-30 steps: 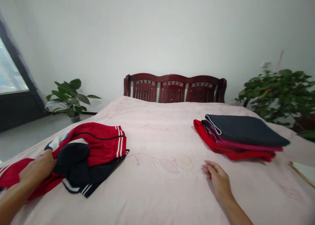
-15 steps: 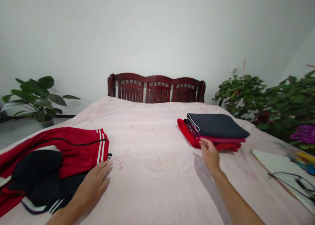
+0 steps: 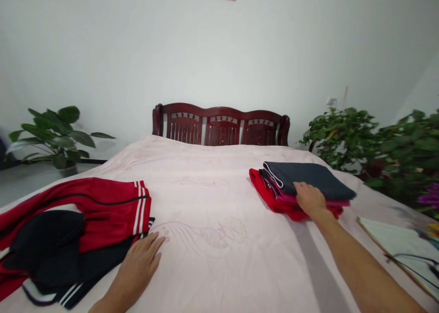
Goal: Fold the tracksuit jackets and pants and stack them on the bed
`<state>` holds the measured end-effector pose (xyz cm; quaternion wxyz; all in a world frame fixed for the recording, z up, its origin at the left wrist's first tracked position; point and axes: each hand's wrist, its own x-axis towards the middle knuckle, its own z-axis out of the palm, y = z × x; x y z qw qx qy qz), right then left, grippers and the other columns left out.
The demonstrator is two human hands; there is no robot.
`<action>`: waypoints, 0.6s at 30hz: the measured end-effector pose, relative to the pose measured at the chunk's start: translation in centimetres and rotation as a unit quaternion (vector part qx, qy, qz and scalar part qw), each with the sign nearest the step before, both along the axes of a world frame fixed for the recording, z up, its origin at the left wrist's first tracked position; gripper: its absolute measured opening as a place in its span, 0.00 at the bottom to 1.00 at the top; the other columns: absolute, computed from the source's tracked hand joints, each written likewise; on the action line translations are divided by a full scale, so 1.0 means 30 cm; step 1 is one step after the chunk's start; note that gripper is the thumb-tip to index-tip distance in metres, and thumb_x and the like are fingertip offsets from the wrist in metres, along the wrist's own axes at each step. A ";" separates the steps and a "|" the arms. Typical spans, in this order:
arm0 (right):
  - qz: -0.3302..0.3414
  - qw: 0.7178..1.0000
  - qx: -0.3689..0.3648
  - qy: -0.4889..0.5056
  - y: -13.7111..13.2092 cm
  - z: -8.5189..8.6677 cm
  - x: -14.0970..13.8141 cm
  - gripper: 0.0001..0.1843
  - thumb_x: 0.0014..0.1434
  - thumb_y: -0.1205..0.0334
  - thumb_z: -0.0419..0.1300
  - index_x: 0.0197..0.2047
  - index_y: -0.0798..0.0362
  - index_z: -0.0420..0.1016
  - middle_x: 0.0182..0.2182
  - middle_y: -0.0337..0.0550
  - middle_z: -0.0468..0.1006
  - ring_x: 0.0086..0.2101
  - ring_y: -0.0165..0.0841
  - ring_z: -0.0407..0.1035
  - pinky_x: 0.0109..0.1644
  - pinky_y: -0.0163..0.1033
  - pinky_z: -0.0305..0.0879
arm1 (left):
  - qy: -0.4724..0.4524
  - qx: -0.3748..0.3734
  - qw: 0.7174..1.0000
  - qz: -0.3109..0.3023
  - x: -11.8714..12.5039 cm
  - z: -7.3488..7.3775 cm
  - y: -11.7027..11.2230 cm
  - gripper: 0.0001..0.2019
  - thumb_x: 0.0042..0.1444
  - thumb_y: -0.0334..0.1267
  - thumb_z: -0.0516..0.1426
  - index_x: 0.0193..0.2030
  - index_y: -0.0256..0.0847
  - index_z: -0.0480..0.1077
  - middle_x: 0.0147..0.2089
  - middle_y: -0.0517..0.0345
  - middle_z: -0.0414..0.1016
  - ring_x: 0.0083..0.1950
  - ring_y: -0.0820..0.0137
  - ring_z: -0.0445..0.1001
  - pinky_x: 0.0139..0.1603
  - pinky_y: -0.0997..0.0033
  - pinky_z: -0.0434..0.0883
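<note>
On the right of the bed lies a stack of folded clothes: a dark navy garment (image 3: 308, 176) with white piping on top, magenta cloth (image 3: 285, 198) under it, and red cloth (image 3: 262, 196) at the bottom. My right hand (image 3: 310, 199) rests over the stack's front edge, its fingers lying on the navy garment; its thumb is hidden. My left hand (image 3: 141, 262) is open, fingers stretched out, beside the clothes on the left. There a red jacket (image 3: 109, 203) with white cuff stripes lies spread out, with a black garment (image 3: 103, 260) partly beneath it and a dark cap-like piece (image 3: 44, 240) on top.
A pale pink sheet (image 3: 206, 189) with a flower pattern covers the bed. A dark red wooden headboard (image 3: 221, 123) stands at the far end. Beyond the stack are leafy plants (image 3: 343, 132). Glasses (image 3: 408, 260) lie on an open notebook (image 3: 387, 237) at the right; a potted plant (image 3: 61, 135) stands left.
My right hand has moved from the stack's front left corner rightward and up onto its top edge. My left hand has slid slightly right and down, away from the red cuff.
</note>
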<state>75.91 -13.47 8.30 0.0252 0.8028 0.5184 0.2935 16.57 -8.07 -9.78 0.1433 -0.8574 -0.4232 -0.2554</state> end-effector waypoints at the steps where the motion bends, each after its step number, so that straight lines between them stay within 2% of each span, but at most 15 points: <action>1: -0.009 1.000 -0.008 0.004 0.007 0.020 -0.012 0.20 0.61 0.72 0.49 0.54 0.59 0.71 0.46 0.58 0.77 0.44 0.44 0.73 0.46 0.45 0.65 | -0.001 -0.003 1.000 0.004 0.004 0.003 -0.003 0.19 0.63 0.39 0.52 0.60 0.49 0.70 0.60 0.53 0.74 0.60 0.61 0.72 0.61 0.57 0.66; 3: -0.003 1.000 -0.016 0.006 0.025 0.073 -0.063 0.16 0.62 0.70 0.50 0.49 0.59 0.73 0.43 0.57 0.78 0.43 0.43 0.73 0.44 0.43 0.64 | -0.004 -0.006 1.000 0.008 0.009 0.007 -0.006 0.19 0.62 0.38 0.52 0.59 0.48 0.70 0.60 0.53 0.74 0.60 0.61 0.72 0.61 0.56 0.66; 5: 0.030 0.999 -0.011 0.017 0.047 0.133 -0.156 0.13 0.62 0.68 0.52 0.46 0.59 0.74 0.43 0.56 0.78 0.43 0.43 0.73 0.43 0.41 0.64 | -0.008 -0.007 1.000 0.009 0.013 0.008 -0.006 0.19 0.62 0.38 0.52 0.59 0.48 0.71 0.59 0.52 0.75 0.60 0.60 0.72 0.61 0.56 0.66; 8: 0.080 0.993 0.028 0.083 0.089 0.200 -0.357 0.13 0.63 0.64 0.52 0.45 0.58 0.75 0.43 0.56 0.79 0.43 0.41 0.73 0.43 0.39 0.62 | -0.010 -0.013 1.000 0.010 0.014 0.009 -0.003 0.19 0.62 0.37 0.52 0.58 0.47 0.71 0.59 0.51 0.75 0.60 0.60 0.72 0.61 0.54 0.67; 10: 0.103 0.989 0.034 0.100 0.120 0.214 -0.496 0.16 0.65 0.58 0.50 0.47 0.56 0.75 0.44 0.53 0.79 0.42 0.40 0.74 0.43 0.38 0.63 | -0.013 -0.020 1.000 0.009 0.012 0.012 -0.001 0.19 0.62 0.38 0.51 0.58 0.46 0.71 0.59 0.51 0.75 0.59 0.60 0.72 0.61 0.54 0.67; 12: 0.153 0.969 0.020 0.190 0.149 0.202 -0.604 0.19 0.65 0.52 0.51 0.48 0.52 0.77 0.43 0.50 0.81 0.42 0.41 0.75 0.43 0.38 0.64 | -0.018 -0.028 0.999 0.004 0.007 0.016 0.000 0.19 0.63 0.38 0.51 0.58 0.46 0.71 0.59 0.51 0.75 0.60 0.60 0.72 0.61 0.54 0.67; 14: 0.218 0.933 -0.008 0.285 0.171 0.169 -0.656 0.19 0.65 0.51 0.50 0.47 0.49 0.78 0.43 0.45 0.82 0.43 0.39 0.75 0.44 0.38 0.64 | -0.024 -0.037 0.999 -0.003 0.001 0.022 -0.003 0.19 0.63 0.38 0.51 0.58 0.46 0.71 0.59 0.51 0.75 0.59 0.61 0.72 0.61 0.55 0.68; 16: 0.239 0.909 -0.020 0.341 0.178 0.120 -0.645 0.17 0.64 0.53 0.51 0.47 0.47 0.79 0.45 0.42 0.82 0.45 0.37 0.75 0.46 0.36 0.65 | -0.031 -0.044 0.999 -0.006 -0.004 0.029 -0.008 0.18 0.62 0.38 0.51 0.58 0.46 0.72 0.59 0.51 0.75 0.59 0.61 0.73 0.61 0.56 0.68; 18: 0.200 0.910 -0.006 0.364 0.163 0.061 -0.588 0.17 0.62 0.56 0.52 0.49 0.47 0.78 0.47 0.42 0.81 0.48 0.37 0.74 0.49 0.37 0.65 | -0.039 -0.048 0.998 -0.005 -0.005 0.035 -0.015 0.18 0.62 0.38 0.51 0.57 0.45 0.72 0.58 0.51 0.75 0.59 0.61 0.73 0.61 0.56 0.69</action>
